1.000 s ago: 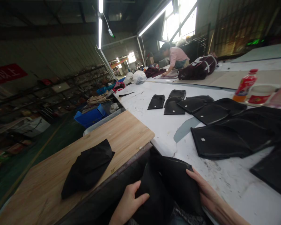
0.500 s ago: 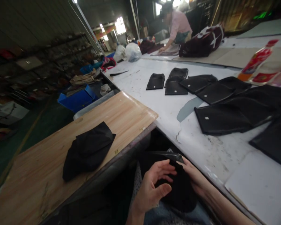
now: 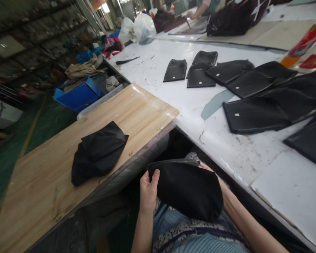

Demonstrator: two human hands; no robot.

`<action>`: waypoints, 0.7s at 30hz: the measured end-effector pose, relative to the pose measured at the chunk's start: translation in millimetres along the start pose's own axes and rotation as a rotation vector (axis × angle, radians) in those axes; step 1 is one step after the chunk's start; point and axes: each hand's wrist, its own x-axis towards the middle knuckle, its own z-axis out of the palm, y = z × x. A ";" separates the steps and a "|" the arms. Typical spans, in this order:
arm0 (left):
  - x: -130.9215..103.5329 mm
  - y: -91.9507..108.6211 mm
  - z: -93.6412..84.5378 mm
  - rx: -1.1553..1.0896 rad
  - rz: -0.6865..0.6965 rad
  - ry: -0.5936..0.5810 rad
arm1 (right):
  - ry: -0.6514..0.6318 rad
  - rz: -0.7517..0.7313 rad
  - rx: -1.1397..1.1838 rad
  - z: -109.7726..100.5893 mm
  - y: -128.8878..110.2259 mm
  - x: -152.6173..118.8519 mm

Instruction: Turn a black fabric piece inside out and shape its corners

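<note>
Two bare hands hold one black piece in the head view, above the wearer's lap and in front of the corner where the wooden board meets the white table. The left hand pinches its upper left corner, thumb flat on the near face and the other fingers mostly out of sight behind. The right hand is at the right side, a little of it showing over the upper edge; the rest is covered, so I cannot tell how tightly those fingers close.

To hold the piece well, I would keep both grips close to the upper edge, with even, light tension (it looks thin and floppy), so that this edge stays straight and the body does not crease.

The upper edge runs nearly crosswise between the hands, with a slight bow. The long axis slants from the left hand's corner down toward the wearer's right, and the rounded lower end points at the lap, near the right forearm.

A folded black piece lies on the board; more black pieces lie across the table.
</note>
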 end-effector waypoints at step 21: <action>8.5 -13.6 -0.1 0.242 0.157 0.124 | 0.038 -0.632 -0.687 4.8 -0.7 -1.8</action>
